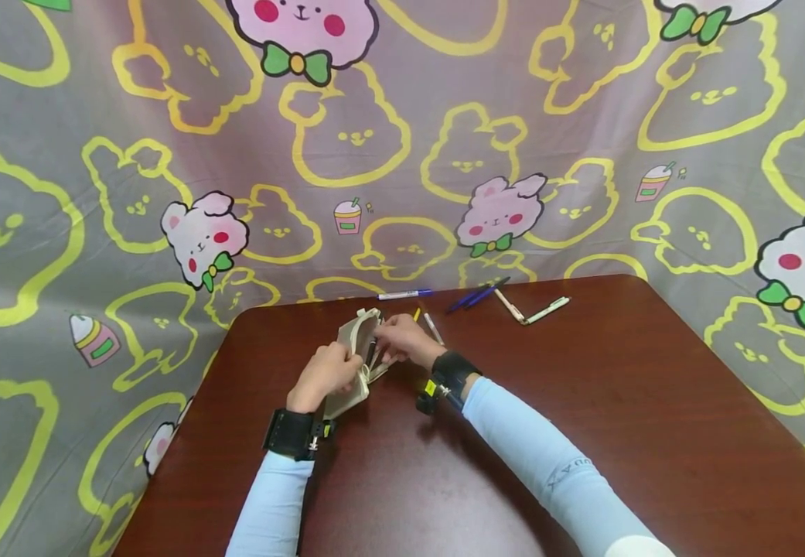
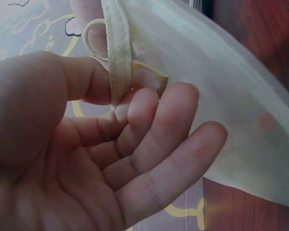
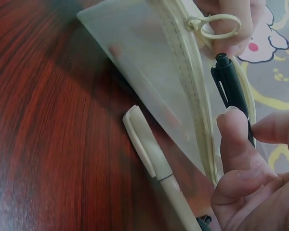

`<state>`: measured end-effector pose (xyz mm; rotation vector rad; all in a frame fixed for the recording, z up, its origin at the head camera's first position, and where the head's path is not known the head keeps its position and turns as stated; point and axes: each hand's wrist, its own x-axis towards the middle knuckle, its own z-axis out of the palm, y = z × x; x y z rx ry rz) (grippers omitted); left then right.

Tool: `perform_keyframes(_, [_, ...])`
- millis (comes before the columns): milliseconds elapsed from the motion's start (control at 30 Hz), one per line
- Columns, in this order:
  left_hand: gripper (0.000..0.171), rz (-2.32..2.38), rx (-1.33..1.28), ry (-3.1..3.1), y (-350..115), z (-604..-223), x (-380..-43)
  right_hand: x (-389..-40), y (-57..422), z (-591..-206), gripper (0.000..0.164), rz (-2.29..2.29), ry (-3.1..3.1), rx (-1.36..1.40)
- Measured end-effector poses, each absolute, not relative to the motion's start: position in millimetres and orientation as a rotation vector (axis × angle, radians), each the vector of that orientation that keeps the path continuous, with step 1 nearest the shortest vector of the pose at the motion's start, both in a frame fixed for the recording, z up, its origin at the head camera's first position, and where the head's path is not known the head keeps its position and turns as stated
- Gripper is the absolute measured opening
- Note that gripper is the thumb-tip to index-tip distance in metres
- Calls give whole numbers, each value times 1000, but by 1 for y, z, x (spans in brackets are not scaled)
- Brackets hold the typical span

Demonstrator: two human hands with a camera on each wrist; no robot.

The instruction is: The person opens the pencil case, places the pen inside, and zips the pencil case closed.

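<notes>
1. Left hand [image 1: 329, 370]: thumb and index finger pinch the zip edge of the pale pouch [image 2: 241, 101]; other fingers loosely bent.
2. Right hand [image 3: 260, 168]: thumb and fingertip close on a black pen [image 3: 229, 82], clicker end at the pouch's unzipped mouth.
3. Pouch tilted, over the left part of the brown tabletop [image 1: 618, 402]; loop pull [image 3: 221, 26] on its zip.
4. Cream pen [image 3: 147, 142] just beside the pouch.
5. Farther back: blue-capped marker [image 1: 398, 295], blue pens [image 1: 473, 299], two pale pens [image 1: 548, 309] meeting end to end.
</notes>
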<state>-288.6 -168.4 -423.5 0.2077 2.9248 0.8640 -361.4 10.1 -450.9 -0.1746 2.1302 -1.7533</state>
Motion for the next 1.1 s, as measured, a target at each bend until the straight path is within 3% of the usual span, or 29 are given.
perform_keyframes(433, [29, 882, 220, 2915, -171, -423, -288, -355, 3, -448, 17, -1737, 2109, -235])
perform_keyframes(700, [28, 881, 219, 2913, -173, -423, -288, -352, 9, -443, 35, -1715, 2142, -297])
perform_keyframes(1100, [26, 855, 224, 2926, -174, -423, -289, -352, 30, -434, 33, -1623, 2309, -330])
